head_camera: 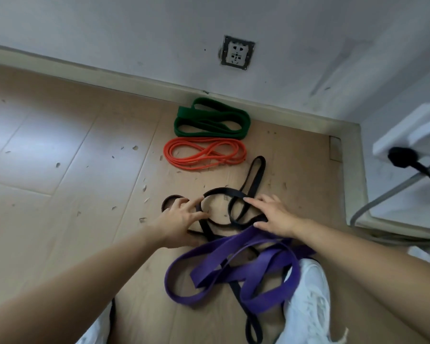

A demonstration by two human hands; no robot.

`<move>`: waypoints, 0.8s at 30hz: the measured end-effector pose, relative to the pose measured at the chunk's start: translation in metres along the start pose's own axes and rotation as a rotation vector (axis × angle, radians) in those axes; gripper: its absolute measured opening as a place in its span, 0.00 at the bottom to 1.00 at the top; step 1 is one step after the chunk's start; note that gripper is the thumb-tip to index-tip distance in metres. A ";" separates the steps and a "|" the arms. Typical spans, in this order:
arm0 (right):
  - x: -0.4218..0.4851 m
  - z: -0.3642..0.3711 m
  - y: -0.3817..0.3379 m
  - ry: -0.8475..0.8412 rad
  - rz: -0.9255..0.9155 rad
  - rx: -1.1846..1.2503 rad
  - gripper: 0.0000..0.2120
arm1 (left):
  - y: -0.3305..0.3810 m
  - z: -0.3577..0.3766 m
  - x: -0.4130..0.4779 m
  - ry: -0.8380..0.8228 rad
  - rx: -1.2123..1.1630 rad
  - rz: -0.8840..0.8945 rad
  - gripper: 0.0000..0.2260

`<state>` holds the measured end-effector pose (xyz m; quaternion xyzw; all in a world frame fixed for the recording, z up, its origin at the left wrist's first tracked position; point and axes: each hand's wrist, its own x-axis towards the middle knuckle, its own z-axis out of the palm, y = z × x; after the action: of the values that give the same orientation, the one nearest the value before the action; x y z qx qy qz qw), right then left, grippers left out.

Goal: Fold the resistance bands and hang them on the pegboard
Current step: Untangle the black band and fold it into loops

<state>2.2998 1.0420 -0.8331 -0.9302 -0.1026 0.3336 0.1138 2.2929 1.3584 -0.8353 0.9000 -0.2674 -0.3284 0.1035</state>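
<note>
At frame centre, the black band [233, 192] was held against the floor [85, 170] by both hands: the left hand [181, 219] spread wide, the right hand [273, 217] flat, fingers straight. The purple band [233, 269] lay tangled at lower centre.

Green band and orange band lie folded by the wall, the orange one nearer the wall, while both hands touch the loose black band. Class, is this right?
Not quite. The head view shows the green band nearer the wall, the orange band in front of it. The rest stands: both lie folded, and the left hand and right hand touch the loose black band.
</note>
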 end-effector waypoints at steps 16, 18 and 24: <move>-0.050 -0.056 -0.057 -0.208 0.002 0.167 0.07 | 0.025 -0.060 -0.077 0.160 -0.107 0.026 0.06; -0.066 -0.067 -0.071 -0.260 -0.036 0.188 0.09 | 0.035 -0.084 -0.094 0.119 -0.064 0.027 0.11; -0.128 -0.118 -0.122 -0.391 -0.140 0.185 0.10 | 0.056 -0.148 -0.166 -0.047 0.225 0.020 0.13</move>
<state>2.2647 1.1072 -0.6336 -0.8240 -0.1562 0.5069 0.1993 2.2588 1.4043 -0.6135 0.8952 -0.3141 -0.3162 -0.0013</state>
